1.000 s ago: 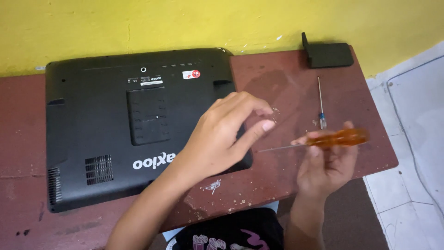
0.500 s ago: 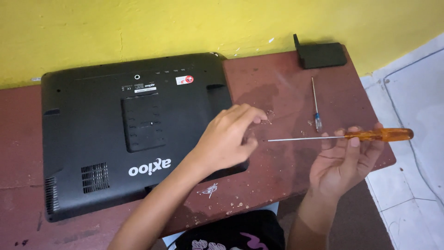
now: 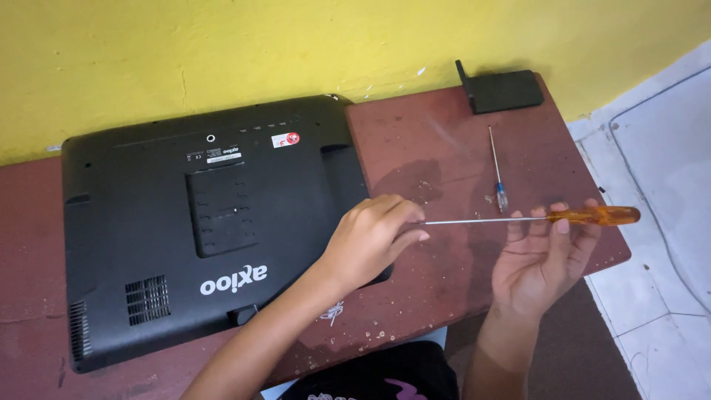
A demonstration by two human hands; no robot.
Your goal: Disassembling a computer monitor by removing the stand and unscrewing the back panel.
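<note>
A black all-in-one computer (image 3: 207, 222) lies face down on a worn red-brown table (image 3: 444, 148). My left hand (image 3: 374, 238) rests at the computer's right edge, its fingertips pinched on the tip of a long screwdriver's metal shaft. My right hand (image 3: 544, 255) lies palm up to the right, fingers curled around the orange-handled screwdriver (image 3: 570, 217), which lies level and points left. A second, thinner screwdriver (image 3: 496, 169) with a blue handle lies on the table just beyond.
A small black box (image 3: 503, 90) with a short antenna sits at the table's far right corner against the yellow wall (image 3: 296, 44). White floor tiles (image 3: 659, 170) lie past the table's right edge. Small flecks of debris dot the table's front.
The right hand has moved the orange-handled screwdriver up and to the right, its handle now past my fingers. The left hand's fingers have closed onto the shaft's tip.
</note>
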